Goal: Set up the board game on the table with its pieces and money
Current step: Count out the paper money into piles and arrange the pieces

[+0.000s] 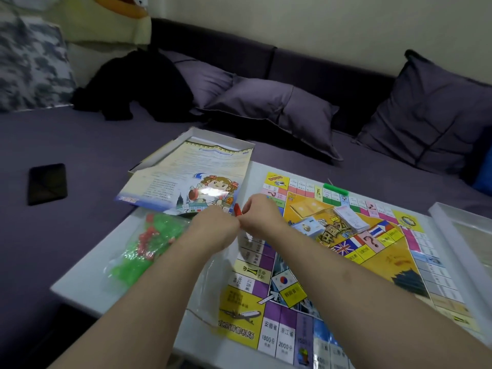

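Right hand pinches a small red piece, fingers curled round it, piece sticking out on the hand's left side. Left hand meets the right at the knuckles, fingers curled; cannot tell what it holds, though a clear plastic bag hangs down below both hands and may be in that grip. Both hands sit above the left edge of the game board, which lies flat on the white table. Left of the grip, on the table, a bag of green and red plastic pieces. Just behind the grip, a printed rules sheet with a cartoon figure, lying over the open box, which juts off the table's far edge onto the sofa. Right of the grip, on the board's yellow centre, a card stack and further right a taller stack of white cards. Beyond those, a green piece on the board's far edge, blurred. Far right, a white tray or lid at the table end. Far left on the sofa, a dark phone. Grey cushions behind.
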The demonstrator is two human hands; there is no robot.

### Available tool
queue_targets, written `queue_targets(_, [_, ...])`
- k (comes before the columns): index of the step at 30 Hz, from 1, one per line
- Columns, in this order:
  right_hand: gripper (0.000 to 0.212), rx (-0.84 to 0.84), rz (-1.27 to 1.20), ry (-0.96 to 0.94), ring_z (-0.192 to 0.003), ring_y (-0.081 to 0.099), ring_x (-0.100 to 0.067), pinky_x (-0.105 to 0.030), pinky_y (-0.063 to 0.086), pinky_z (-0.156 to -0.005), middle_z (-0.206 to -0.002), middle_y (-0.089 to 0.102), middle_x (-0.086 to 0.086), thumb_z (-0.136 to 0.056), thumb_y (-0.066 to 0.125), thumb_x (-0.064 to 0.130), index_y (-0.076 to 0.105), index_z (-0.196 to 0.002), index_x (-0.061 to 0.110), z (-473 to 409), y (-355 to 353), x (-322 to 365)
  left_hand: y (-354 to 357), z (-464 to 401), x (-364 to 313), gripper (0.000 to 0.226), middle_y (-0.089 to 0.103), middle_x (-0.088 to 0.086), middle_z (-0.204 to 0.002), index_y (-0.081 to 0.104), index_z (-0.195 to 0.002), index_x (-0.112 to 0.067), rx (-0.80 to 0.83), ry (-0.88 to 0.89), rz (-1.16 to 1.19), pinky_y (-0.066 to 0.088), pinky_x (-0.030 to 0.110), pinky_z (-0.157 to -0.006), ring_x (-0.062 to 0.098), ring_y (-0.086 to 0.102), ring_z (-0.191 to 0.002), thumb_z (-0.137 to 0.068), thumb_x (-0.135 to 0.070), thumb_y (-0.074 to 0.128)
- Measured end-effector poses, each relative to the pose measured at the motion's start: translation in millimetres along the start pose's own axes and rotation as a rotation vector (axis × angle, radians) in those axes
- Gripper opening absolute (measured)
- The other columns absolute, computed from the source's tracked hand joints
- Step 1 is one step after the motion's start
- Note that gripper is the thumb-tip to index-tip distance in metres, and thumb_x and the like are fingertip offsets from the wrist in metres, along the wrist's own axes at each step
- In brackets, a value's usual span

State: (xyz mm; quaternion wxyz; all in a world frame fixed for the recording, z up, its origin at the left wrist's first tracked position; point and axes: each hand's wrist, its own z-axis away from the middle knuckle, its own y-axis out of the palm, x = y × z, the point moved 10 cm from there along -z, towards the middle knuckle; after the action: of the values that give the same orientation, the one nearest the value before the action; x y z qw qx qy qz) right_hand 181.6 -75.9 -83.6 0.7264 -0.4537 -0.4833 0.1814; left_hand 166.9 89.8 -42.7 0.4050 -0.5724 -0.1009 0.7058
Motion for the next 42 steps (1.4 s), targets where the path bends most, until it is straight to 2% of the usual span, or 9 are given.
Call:
queue_targets(3, [0.026, -0.029, 0.026, -0.007, -0.063, 0.053, -0.022, -0.027, 0.034, -0.043, -0.072, 0.053, -0.007, -0.090, 0.067, 0.035, 0.063, -0.086, 0.010, 6.1, 0.4, 1.4, -1.6, -8.1, -2.1, 0.028, 0.051, 0.001, -0.073, 0.050, -0.073, -0.013, -0.007, 0.067, -0.100, 0.045, 0.034, -0.075, 0.025, 0.054, -0.084, -0.101, -0.020, 0.052])
queue_targets(7, [0.021, -0.065, -0.004, -0.027, -0.062, 0.062, -0.031, -0.036, 0.043, -0.050, -0.067, 0.060, -0.010, -0.089, 0.060, 0.023, 0.063, -0.074, 0.008, 30.4, -28.7, 1.0, 3.6, -10.2, -8.9, 0.037, 0.054, 0.003, -0.071, 0.053, -0.080, -0.011, -0.019, 0.111, -0.165, 0.036, 0.029, -0.053, 0.018, 0.052, -0.063, -0.102, -0.040, 0.058])
queue_targets(9, [0.015, -0.067, -0.011, -0.043, -0.064, 0.066, -0.034, -0.046, 0.051, -0.052, -0.061, 0.060, -0.011, -0.079, 0.054, 0.008, 0.059, -0.065, 0.007, 51.3, -47.7, -2.6, 3.1, -5.4, -15.3, 0.029, 0.056, 0.005, -0.071, 0.057, -0.081, -0.012, -0.057, 0.130, -0.181, 0.034, 0.028, -0.051, 0.018, 0.051, -0.061, -0.100, -0.035, 0.061])
queue_targets(11, [0.015, -0.075, -0.040, -0.046, -0.066, 0.066, -0.028, -0.050, 0.057, -0.060, -0.071, 0.070, -0.013, -0.082, 0.051, 0.003, 0.064, -0.074, 0.000, 74.2, -69.3, -11.5, 4.3, 1.4, -27.2, 0.017, 0.060, 0.006, -0.074, 0.068, -0.093, -0.009, -0.093, 0.186, -0.183, 0.036, 0.028, -0.051, 0.020, 0.054, -0.063, -0.097, -0.024, 0.062])
queue_targets(15, [0.011, -0.112, -0.077, -0.063, -0.079, 0.063, -0.014, -0.038, 0.056, -0.069, -0.092, 0.068, -0.002, -0.096, 0.058, 0.009, 0.067, -0.098, 0.013, 122.2, -112.2, -39.0, 19.7, 30.9, -62.0, 0.023, 0.073, 0.009, -0.093, 0.077, -0.097, -0.010, -0.099, 0.302, -0.124, 0.054, 0.030, -0.065, 0.025, 0.068, -0.078, -0.092, -0.007, 0.056])
queue_targets(22, [0.018, -0.195, -0.183, -0.035, -0.090, 0.065, -0.012, -0.035, 0.059, -0.079, -0.094, 0.069, 0.007, -0.096, 0.063, 0.008, 0.068, -0.096, 0.026, 197.5, -172.3, -110.2, 73.7, 81.4, -106.4, 0.028, 0.073, 0.002, -0.084, 0.073, -0.091, -0.022, 0.018, 0.466, -0.035, 0.046, 0.025, -0.042, 0.017, 0.064, -0.056, -0.095, -0.005, 0.052])
queue_targets(28, [0.021, -0.320, -0.296, 0.091, -0.082, 0.069, -0.015, -0.031, 0.057, -0.073, -0.084, 0.072, 0.003, -0.089, 0.069, 0.006, 0.070, -0.087, 0.027, 253.9, -204.1, -187.2, 120.3, 120.5, -124.8, 0.029, 0.073, -0.004, -0.088, 0.071, -0.083, -0.029, 0.072, 0.546, -0.043, 0.057, 0.033, -0.064, 0.019, 0.070, -0.078, -0.096, -0.008, 0.057])
queue_targets(34, [0.021, -0.352, -0.346, 0.144, -0.083, 0.067, -0.007, -0.011, 0.050, -0.062, -0.087, 0.072, 0.007, -0.091, 0.070, 0.007, 0.070, -0.087, 0.028, 287.5, -199.1, -228.1, 162.1, 139.3, -130.7, 0.026, 0.074, -0.006, -0.094, 0.074, -0.091, -0.031, 0.130, 0.572, -0.070, 0.050, 0.025, -0.061, 0.014, 0.068, -0.087, -0.096, -0.010, 0.060])
queue_targets(42, [0.021, -0.353, -0.332, 0.170, -0.083, 0.066, -0.003, -0.010, 0.047, -0.061, -0.087, 0.071, 0.011, -0.094, 0.072, 0.010, 0.068, -0.087, 0.030, 294.6, -206.5, -248.5, 185.5, 147.1, -146.6, 0.023, 0.069, -0.014, -0.095, 0.073, -0.098, -0.029, 0.110, 0.597, -0.122, 0.044, 0.018, -0.060, -0.001, 0.059, -0.084, -0.098, -0.010, 0.060])
